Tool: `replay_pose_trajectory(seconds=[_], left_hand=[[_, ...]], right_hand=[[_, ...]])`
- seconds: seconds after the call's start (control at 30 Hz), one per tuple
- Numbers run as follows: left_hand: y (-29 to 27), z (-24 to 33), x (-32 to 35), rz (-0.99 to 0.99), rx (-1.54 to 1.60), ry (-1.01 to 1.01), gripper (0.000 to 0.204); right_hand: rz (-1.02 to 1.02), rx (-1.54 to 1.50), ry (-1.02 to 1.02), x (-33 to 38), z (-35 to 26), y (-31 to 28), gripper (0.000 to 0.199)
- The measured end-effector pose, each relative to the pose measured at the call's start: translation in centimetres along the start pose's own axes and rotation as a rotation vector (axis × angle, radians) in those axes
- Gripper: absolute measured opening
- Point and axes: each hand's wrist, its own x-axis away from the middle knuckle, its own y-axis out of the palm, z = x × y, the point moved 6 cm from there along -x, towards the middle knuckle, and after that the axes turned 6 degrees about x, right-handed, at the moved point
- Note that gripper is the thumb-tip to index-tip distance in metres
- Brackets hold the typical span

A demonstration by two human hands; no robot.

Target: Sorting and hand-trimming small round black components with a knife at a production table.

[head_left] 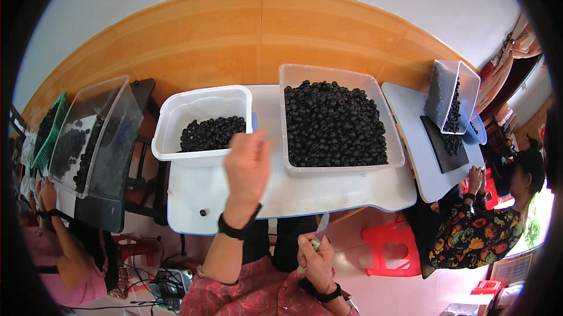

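Note:
My left hand (pixel 248 162), smeared by motion, is over the white table between two bins, beside the smaller bin's right corner. I cannot make out its fingers or anything in them. Low in front of my body, my right hand (pixel 316 260) is closed round the pale green handle of a small knife (pixel 322 226), its blade pointing up. The smaller white bin (pixel 176 108) holds a layer of small black round pieces (pixel 212 133). A larger translucent bin (pixel 340 72) is heaped with similar black pieces (pixel 331 122). One loose black piece (pixel 203 212) lies near the table's front left edge.
The white table (pixel 328 190) stands against a wooden panel (pixel 199 34). At the right, a person (pixel 478 222) sits by another table with a tipped bin (pixel 451 90). Someone else works by a bin (pixel 88 134) at the left. A red stool (pixel 392 248) and cables are on the floor.

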Motion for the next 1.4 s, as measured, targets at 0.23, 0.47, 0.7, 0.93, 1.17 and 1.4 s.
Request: replay_pose_trajectory(seconds=[0.23,0.47,0.7,0.93,1.17,1.4], left_hand=[[8.6,5.4,-0.3,-0.45,-0.194,0.268,0.008],[12.4,3.4,-0.7,-0.943,-0.239,0.08,0.013],[12.3,3.2,-0.7,-0.924,-0.121,0.073,0.009],[8.0,3.5,-0.7,-0.6,0.579,-0.212,0.017],[4.4,3.7,7.4,-0.629,1.422,-1.064,0.026],[3.2,2.6,15.4,-0.586,1.531,-1.246,0.022]], right_hand=[[-0.002,0.008,-0.012,0.0,0.0,-0.8,0.01],[-0.006,0.022,-0.008,-0.4,0.3,-1.0,0.01],[-0.006,0.015,0.022,-0.2,0.0,-0.9,0.012],[0.009,-0.017,0.016,-0.3,0.2,-1.1,0.012],[0.019,0.046,-0.017,-0.3,-0.4,-0.7,0.007],[0.047,-0.055,-0.119,-0.2,-1.2,-1.6,0.013]])
